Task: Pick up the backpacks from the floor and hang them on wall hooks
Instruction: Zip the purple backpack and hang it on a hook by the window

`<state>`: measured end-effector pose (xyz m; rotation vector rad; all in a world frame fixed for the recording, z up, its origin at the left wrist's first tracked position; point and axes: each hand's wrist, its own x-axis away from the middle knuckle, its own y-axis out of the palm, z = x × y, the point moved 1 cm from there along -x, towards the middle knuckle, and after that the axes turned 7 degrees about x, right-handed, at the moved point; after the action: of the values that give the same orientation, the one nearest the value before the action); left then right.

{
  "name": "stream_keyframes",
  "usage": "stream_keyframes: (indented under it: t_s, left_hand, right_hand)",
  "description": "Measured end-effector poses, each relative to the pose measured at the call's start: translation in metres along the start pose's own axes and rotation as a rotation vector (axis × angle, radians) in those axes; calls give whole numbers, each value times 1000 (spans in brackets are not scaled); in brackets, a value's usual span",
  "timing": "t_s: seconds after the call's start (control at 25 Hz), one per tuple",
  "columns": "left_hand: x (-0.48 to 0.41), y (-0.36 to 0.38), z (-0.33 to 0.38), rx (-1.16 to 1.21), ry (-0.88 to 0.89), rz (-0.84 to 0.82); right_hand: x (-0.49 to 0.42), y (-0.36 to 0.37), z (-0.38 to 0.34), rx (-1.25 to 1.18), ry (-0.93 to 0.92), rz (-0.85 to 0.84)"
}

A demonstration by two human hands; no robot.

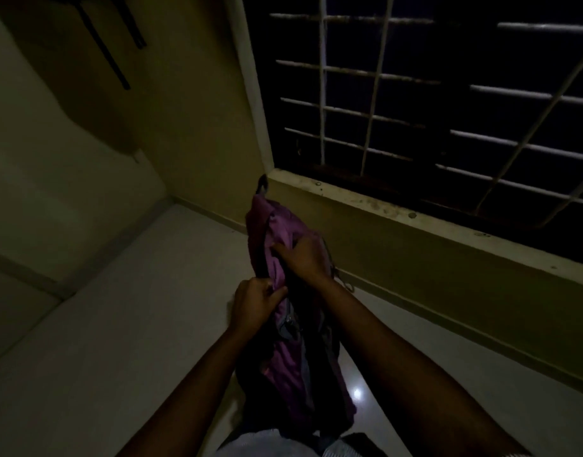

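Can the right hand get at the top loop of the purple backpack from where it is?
Probably yes. The right hand grips the purple backpack just below the top loop, which sticks up free by the window ledge with nothing over it.

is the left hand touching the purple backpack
Touching. The head view shows the left hand closed on the purple backpack fabric, no gap visible.

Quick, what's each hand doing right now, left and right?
Left hand: closed, grip pinching the purple backpack fabric at its middle.
Right hand: closed, grip on the same backpack higher up.
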<state>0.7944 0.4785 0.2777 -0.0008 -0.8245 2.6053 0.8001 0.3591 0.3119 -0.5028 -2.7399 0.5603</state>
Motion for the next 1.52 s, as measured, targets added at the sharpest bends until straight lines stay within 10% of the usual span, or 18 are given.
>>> stream_keyframes:
  t_s: [0.24,0.56,0.92,1.32,1.52]
  left_hand:
    - [1,-85,-16,940,-588,-37]
    - [-10,-168,-110,1102,-613,348]
    - [-4,-287,-188,702,-449,9]
    - [0,-353,-226,485,-337,10]
    - [10,-374,-224,-137,-204,202]
  right_hand:
    - [10,57,12,74,-205,-203]
    - [25,164,-44,62,-350,-419]
    - [16,291,-137,-46,-61,-193]
    - [1,351,-164,16,-14,-94]
    - [-17,373,-150,-6,53,-217]
